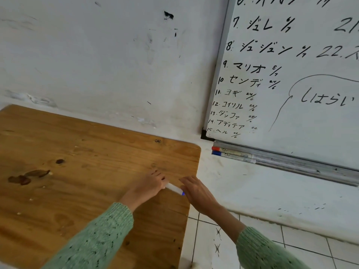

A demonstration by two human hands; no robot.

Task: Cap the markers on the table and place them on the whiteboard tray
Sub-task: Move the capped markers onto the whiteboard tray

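Left fingers clamp a white marker, while the right hand apparently covers its blue end.

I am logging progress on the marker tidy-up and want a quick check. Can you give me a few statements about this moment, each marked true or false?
1. Two markers lie in the whiteboard tray. True: a red-capped marker and a blue-capped marker lie side by side at its left end.
2. The left hand holds a white marker. True.
3. The right hand rests on the whiteboard. False: it is at the held marker's blue end, over the wooden table edge.
4. The held marker is already in the tray. False: it is over the table.
5. The sleeves are red. False: green knit.
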